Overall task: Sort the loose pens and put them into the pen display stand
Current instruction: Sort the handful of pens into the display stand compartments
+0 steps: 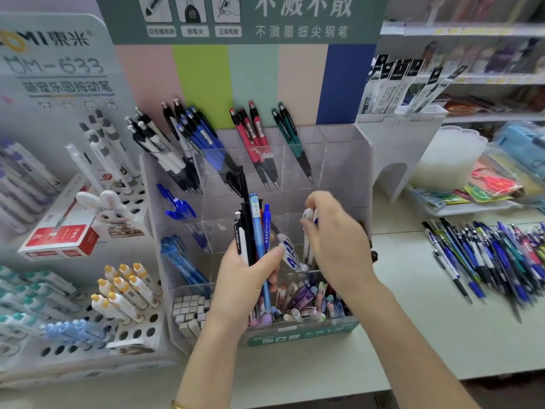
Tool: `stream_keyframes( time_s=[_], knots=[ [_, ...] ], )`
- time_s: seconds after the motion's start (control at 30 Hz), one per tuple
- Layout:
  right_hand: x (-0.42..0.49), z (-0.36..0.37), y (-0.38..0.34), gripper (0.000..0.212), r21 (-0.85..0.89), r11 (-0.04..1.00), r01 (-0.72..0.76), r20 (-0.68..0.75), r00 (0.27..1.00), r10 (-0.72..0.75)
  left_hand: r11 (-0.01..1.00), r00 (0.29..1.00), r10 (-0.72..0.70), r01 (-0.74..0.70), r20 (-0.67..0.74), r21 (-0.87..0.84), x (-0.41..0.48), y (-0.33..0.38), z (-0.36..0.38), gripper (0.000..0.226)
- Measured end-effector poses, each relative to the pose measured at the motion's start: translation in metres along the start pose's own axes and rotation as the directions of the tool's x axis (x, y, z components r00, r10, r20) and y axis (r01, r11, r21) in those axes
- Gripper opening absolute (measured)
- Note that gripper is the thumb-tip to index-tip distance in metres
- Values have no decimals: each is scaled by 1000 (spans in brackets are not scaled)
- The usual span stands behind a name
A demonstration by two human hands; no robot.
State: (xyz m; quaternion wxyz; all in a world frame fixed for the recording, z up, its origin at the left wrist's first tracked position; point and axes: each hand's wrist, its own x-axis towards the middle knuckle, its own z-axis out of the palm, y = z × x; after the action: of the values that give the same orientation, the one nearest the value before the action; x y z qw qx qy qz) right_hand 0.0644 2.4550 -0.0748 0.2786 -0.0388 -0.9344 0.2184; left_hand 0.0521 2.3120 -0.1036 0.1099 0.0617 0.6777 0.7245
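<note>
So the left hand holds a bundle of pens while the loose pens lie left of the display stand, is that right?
Not quite: in the head view the loose pens lie right of the display stand; the left hand does hold the bundle of pens.

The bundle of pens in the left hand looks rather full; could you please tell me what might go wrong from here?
1. The left hand grips a fanned bundle of mixed pens above the front tray; one might slip out and land among the wrong items.
2. The right hand pinches white pens close to the clear display stand, whose dividers are hard to see, so a tip might catch or enter the wrong compartment.
</note>
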Motion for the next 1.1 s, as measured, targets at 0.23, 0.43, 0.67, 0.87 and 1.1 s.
stream_keyframes(
  time_s=[0.23,0.43,0.67,0.87,1.1],
  knots=[
    [-18,26,7,13,-198,979,43,302,953,19,1000,1000,-11,11,14,-15,-2,1,-6,15],
    [-18,24,7,39,-110,994,29,463,886,25,999,997,-29,30,72,-16,-4,1,-11,16],
    [-16,32,1,33,-29,989,-144,341,929,145,995,984,-8,25,176,-96,-9,2,-12,15],
    [-18,7,-1,35,7,988,-157,298,943,148,963,966,-6,75,257,-259,-12,5,-12,38],
    [-4,-8,-35,16,495,844,-204,290,955,61,934,945,15,104,327,-342,-16,6,-14,17]
  ],
)
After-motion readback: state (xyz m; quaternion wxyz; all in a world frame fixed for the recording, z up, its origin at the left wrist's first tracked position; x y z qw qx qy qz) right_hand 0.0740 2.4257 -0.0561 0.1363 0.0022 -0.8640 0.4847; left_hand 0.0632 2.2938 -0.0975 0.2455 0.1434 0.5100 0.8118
